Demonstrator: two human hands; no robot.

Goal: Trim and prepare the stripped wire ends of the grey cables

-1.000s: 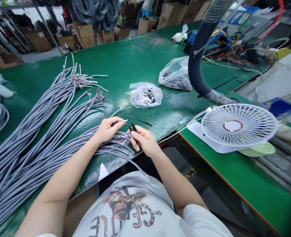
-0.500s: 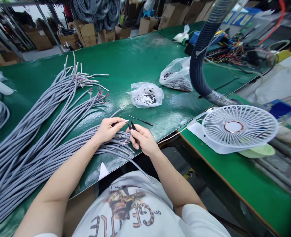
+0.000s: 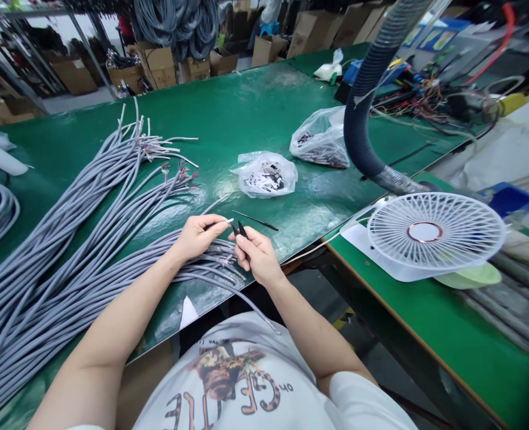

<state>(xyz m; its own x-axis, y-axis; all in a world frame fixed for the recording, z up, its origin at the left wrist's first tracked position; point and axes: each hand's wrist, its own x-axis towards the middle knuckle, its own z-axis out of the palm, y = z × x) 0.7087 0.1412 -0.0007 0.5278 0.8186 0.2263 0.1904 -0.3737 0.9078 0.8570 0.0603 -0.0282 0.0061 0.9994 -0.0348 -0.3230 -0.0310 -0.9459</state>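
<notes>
My left hand (image 3: 198,235) is closed in a pinch on a small white piece (image 3: 230,221), whose end shows past the fingertips. Close beside it, my right hand (image 3: 259,254) grips a black tool with two pointed tips (image 3: 239,229). Those tips stand slightly apart near the white piece; whether they touch it I cannot make out. The rest of the tool is hidden in the palm. Grey cables (image 3: 156,263) with stripped ends lie under and behind both hands. Just beyond the hands rests a thin black rod-like tool (image 3: 257,220).
On the green table (image 3: 228,113) stand a bag of small black and white parts (image 3: 268,175) and another filled clear bag (image 3: 320,140). A ribbed hose (image 3: 358,113) hangs at the right, near a white fan (image 3: 437,230). More grey cables (image 3: 89,185) spread leftward.
Both hands keep almost the same place and grip. The right hand has shifted very slightly, and the two tool tips sit a touch differently beside the white piece.
</notes>
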